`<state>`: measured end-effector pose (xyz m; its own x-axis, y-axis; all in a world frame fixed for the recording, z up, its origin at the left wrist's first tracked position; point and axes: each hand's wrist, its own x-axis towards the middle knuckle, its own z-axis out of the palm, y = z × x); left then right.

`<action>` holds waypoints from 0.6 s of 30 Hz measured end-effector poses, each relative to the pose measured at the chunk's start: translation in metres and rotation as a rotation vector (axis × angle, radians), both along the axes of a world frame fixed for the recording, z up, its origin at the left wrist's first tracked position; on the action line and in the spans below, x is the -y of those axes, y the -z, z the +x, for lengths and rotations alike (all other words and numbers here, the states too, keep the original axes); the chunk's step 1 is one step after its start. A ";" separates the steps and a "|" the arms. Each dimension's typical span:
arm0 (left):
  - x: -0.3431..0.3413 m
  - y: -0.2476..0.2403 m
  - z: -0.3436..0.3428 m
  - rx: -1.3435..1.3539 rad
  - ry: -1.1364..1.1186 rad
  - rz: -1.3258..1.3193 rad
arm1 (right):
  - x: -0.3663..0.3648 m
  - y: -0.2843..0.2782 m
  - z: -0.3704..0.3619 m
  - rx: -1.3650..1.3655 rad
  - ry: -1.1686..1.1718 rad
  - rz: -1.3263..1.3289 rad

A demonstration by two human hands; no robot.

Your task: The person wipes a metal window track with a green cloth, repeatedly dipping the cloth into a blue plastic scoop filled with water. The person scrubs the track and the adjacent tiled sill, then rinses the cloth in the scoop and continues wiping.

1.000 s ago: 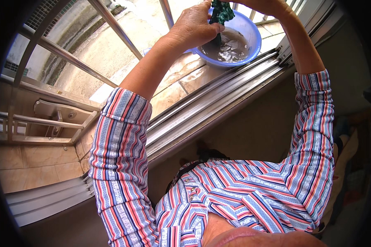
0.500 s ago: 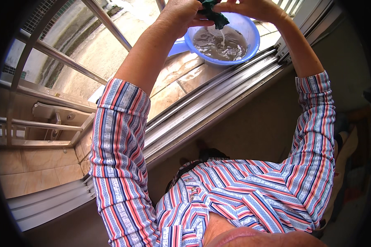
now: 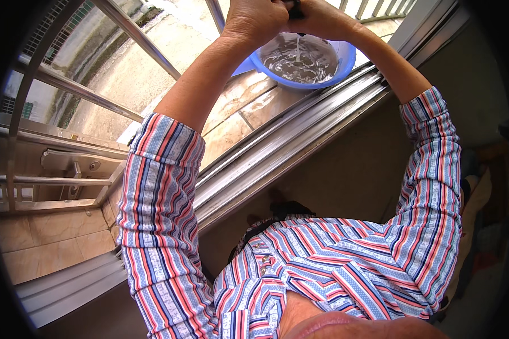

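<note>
Both my hands are raised close together at the top edge. My left hand [image 3: 258, 20] and my right hand [image 3: 323, 18] are closed around a dark green cloth [image 3: 295, 12], which is bunched up and mostly hidden by the fingers. A thin stream of water runs from it into a blue plastic basin [image 3: 345, 66] right below. The murky grey water [image 3: 305, 62] in the basin is rippling. A blue handle [image 3: 244, 66] sticks out at the basin's left.
The basin rests on a tiled sill [image 3: 254, 104] beside metal sliding tracks [image 3: 288, 116]. Steel bars [image 3: 93, 95] and a gate with a lever handle [image 3: 76, 169] stand at left. White bars [image 3: 379, 9] rise behind, at the upper right.
My hands have drawn closer together and now cover most of the cloth, which hung lower before. Water still streams down, and the basin's surface is more rippled.
</note>
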<state>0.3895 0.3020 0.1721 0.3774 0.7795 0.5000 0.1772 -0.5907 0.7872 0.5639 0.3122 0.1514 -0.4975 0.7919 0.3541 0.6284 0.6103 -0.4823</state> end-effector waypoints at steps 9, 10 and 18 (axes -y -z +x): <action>-0.004 0.006 -0.002 -0.183 -0.149 0.261 | 0.016 0.010 -0.010 0.294 0.262 0.197; -0.006 0.007 -0.002 -0.193 -0.155 0.262 | 0.017 0.007 -0.011 0.307 0.266 0.213; 0.017 0.012 -0.039 -0.190 -0.024 -0.085 | 0.017 0.005 -0.019 0.526 0.042 -0.180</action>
